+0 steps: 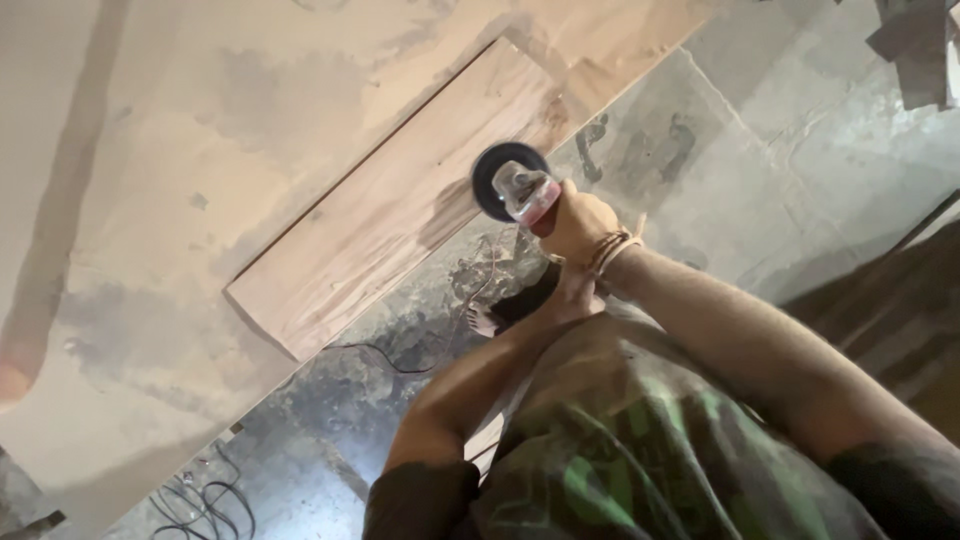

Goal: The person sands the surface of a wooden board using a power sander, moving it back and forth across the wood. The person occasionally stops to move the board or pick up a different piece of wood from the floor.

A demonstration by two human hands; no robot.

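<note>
Angle grinder (515,185) sits gripped in my right hand (580,225), fingers wrapped around its body, disc touching the wooden plank's (400,200) edge; my left hand (570,298) is below, its fingers hidden.

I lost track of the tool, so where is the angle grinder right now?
The angle grinder sits upper centre of the head view, gripped by the right hand, its disc against the wooden plank's right edge.

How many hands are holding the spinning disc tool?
2. The right hand grips the angle grinder just behind its black disc, over the wooden plank. The left hand sits lower, on the tool's rear end, and is partly hidden.
</note>
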